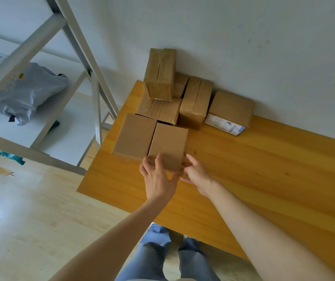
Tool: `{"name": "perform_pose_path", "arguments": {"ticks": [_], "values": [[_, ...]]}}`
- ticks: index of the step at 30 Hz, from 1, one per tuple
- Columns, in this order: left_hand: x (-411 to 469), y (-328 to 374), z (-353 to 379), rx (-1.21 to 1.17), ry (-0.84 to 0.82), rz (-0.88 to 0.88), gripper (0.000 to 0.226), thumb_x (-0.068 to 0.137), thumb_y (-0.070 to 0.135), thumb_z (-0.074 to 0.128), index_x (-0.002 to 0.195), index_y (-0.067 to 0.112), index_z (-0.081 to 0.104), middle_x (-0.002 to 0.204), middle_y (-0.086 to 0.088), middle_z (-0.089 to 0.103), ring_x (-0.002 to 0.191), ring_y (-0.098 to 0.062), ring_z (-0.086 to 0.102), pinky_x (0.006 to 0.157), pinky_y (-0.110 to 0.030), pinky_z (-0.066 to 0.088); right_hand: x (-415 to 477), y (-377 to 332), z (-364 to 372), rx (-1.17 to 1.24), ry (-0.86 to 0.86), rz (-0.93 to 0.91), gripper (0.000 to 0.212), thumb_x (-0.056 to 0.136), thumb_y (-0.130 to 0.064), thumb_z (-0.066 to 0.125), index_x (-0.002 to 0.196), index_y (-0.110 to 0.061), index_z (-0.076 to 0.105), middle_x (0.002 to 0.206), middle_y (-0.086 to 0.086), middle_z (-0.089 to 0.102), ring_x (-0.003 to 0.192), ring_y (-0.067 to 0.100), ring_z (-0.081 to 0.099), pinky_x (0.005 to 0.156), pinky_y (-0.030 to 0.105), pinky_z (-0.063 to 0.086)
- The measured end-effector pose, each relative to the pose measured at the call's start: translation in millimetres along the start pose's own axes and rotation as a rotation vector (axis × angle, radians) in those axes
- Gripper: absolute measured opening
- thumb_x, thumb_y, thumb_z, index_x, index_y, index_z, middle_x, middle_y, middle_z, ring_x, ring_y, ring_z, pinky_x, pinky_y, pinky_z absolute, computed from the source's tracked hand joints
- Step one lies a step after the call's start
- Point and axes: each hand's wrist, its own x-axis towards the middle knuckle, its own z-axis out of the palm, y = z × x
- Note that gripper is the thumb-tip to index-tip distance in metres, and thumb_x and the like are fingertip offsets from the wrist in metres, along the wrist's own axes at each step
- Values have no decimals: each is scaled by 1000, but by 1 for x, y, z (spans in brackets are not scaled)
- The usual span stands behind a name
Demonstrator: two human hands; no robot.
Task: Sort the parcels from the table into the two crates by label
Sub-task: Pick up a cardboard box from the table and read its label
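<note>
Parcel position: the nearest parcel (168, 146), a plain brown carton, lies flat on the wooden table (253, 169) near the table's left end, its long axis running away from me. Both my hands are at its near end.

Left hand (157, 177): the fingers (158, 160) lie spread over the top face at the near-left corner, and the thumb is set against the near side face. The near edge of the carton sits between fingers and thumb, so this hand pinches the parcel.

Right hand (196, 173): the fingers (190, 159) are bent round the near-right corner and touch the right side face. This hand grips the same parcel from the opposite side. Whether the carton is lifted clear of the table, I cannot tell.

Adjacent items: a second parcel (135, 135) of like size lies flat, touching the nearest parcel along its left side. Behind both, against the wall (243, 47), stand the taped parcels (159, 109), one stacked on another, with an upright one just to the right. A labelled parcel (231, 107) lies at the right of the group, its white label facing me. To my left, a shelf rack (75, 47) carries a grey bag (26, 92).
</note>
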Motion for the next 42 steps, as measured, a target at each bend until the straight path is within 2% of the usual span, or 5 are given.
{"name": "perform_pose_path", "arguments": {"ticks": [7, 17, 22, 34, 42], "values": [[10, 3, -2, 47, 41, -60, 79, 81, 49, 68, 141, 13, 31, 136, -15, 28, 124, -32, 23, 103, -36, 28, -6, 1, -2, 15, 26, -4, 67, 92, 9, 36, 150, -24, 27, 146, 6, 41, 120, 20, 49, 96, 35, 50], [3, 20, 15, 116, 12, -195, 104, 74, 64, 67, 149, 21, 10, 148, -11, 18, 132, -31, 20, 106, -42, 24, 9, 27, -22, 73, 32, 57, 53, 94, 4, 42, 141, -22, 45, 140, 10, 49, 125, 23, 50, 90, 34, 48], [4, 35, 27, 122, 26, -276, 117, 69, 69, 67, 151, 18, 1, 150, -13, 15, 135, -33, 20, 109, -48, 23, 8, 31, -32, 82, -67, 38, 52, 98, -1, 42, 143, -25, 41, 116, -3, 56, 115, 17, 51, 102, 40, 43], [5, 51, 12, -35, -47, -334, 114, 60, 58, 76, 147, 33, 8, 137, -14, 30, 124, -36, 34, 104, -47, 37, 14, 30, -58, 88, -175, -52, 41, 101, -13, 45, 142, -20, 43, 138, -2, 50, 129, 19, 45, 109, 44, 37], [-7, 44, -24, -546, -254, -294, 106, 66, 39, 81, 148, 39, 14, 135, -2, 45, 115, -22, 52, 87, -34, 51, -7, 15, -69, 428, -201, -32, 35, 96, -12, 55, 130, -14, 48, 116, 6, 64, 104, 21, 62, 72, 32, 53]]}}
